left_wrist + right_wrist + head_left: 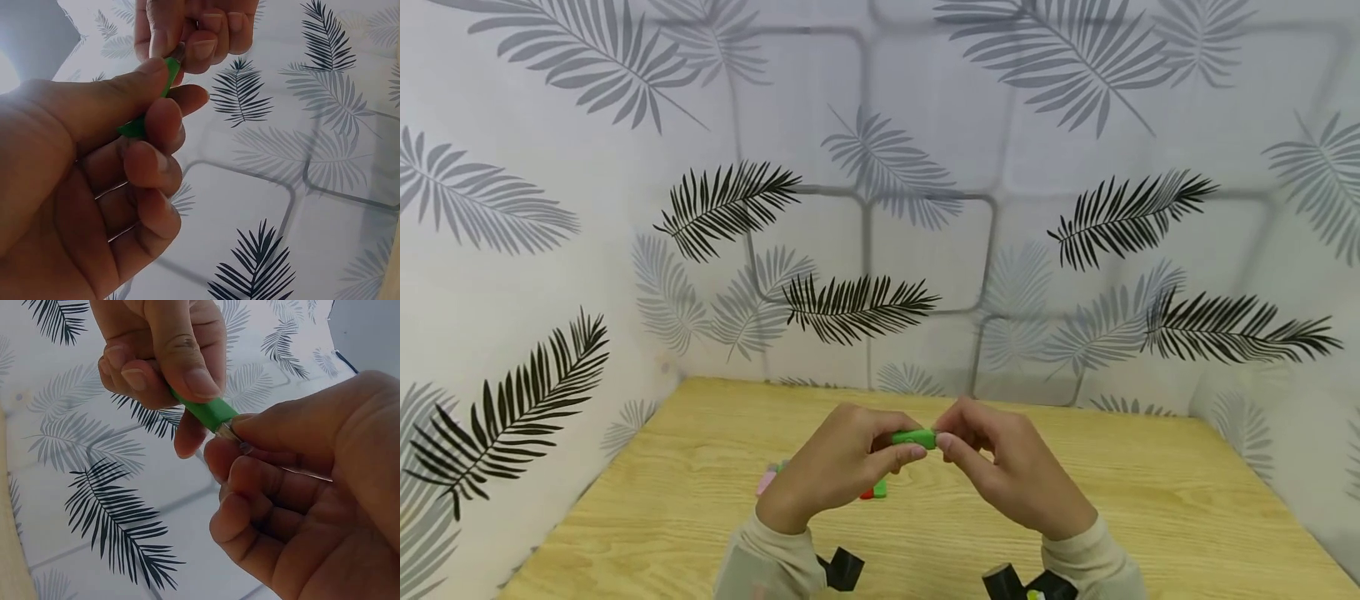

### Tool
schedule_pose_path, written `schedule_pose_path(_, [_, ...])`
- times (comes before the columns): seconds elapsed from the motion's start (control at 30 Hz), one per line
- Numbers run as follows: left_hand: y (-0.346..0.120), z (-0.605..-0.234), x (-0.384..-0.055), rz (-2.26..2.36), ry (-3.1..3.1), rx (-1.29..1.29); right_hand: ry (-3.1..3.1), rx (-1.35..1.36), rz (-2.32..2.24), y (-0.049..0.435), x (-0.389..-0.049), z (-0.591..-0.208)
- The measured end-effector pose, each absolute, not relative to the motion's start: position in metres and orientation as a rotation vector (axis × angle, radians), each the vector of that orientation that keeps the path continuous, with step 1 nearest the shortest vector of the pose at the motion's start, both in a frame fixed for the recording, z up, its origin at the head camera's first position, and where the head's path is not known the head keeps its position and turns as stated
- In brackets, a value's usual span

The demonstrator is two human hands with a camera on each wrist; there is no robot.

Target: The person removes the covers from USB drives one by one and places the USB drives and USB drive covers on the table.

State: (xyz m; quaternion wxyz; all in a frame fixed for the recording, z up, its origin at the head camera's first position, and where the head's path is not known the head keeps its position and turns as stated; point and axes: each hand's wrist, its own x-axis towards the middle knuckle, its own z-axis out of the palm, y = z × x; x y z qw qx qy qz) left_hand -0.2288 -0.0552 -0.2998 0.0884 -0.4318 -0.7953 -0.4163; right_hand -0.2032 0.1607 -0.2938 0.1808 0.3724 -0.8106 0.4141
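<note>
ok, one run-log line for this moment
left hand: pinches green piece | right hand: pinches its tip | table: pink piece, partly hidden; red piece

1 glare patch (6, 70) whitens left wrist view's left edge; fingers (149, 165) look shadowed.

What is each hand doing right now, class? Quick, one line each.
Left hand: holding the green piece.
Right hand: pinching the piece's shiny tip.

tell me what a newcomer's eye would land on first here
Probably the bright green piece, pinched in the left hand above the wooden table, with the right hand pinching its end. Next, likely the bold black leaf prints across the pale backdrop behind.
</note>
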Motion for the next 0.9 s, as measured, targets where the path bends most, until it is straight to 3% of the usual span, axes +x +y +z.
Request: schedule_pose_path(0.9, [-0.057, -0.2969, -0.2284, -1.192, -2.338, -1.291, -2.243, 1.037, 1.234, 0.1556, -0.206, -0.2963])
